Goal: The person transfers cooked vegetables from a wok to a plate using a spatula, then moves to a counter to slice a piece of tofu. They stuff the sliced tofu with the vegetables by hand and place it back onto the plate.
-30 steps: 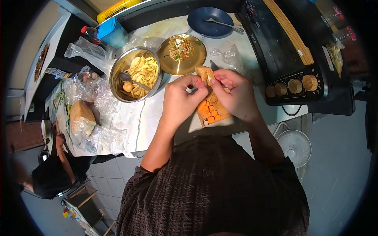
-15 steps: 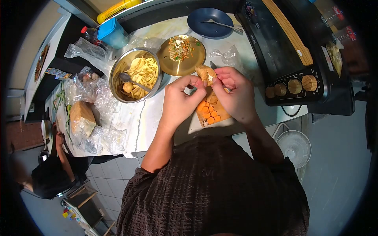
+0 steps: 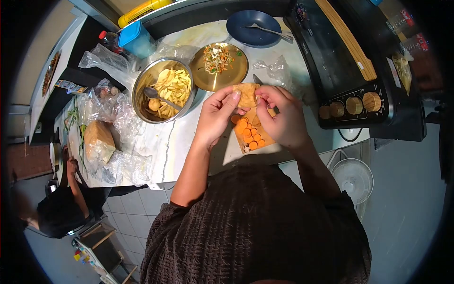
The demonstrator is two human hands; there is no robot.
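Between both hands is a squarish golden-brown piece of fried tofu (image 3: pixel 247 95), held above the cutting board. My left hand (image 3: pixel 217 116) grips its left side, thumb on top. At its right edge, the fingers of my right hand (image 3: pixel 281 113) pinch it. Below lies a wooden cutting board (image 3: pixel 268 134) with several orange carrot slices (image 3: pixel 254 136). A knife (image 3: pixel 257 79) shows only in part behind my right hand. Just beyond the hands, a gold-coloured plate (image 3: pixel 201 75) carries a shredded vegetable mix (image 3: pixel 218 57).
To the left stands a steel bowl (image 3: pixel 135 97) of cut yellowish strips with a spoon. A dark blue plate (image 3: pixel 236 35) with a fork is at the back. A black stove-like appliance (image 3: pixel 326 61) borders the right. Plastic bags (image 3: pixel 125 111) lie left. Another person (image 3: pixel 61 208) is at lower left.
The fried tofu has been turned so its broad brown face now shows; its white torn opening is out of sight. Both hands have shifted slightly with it.
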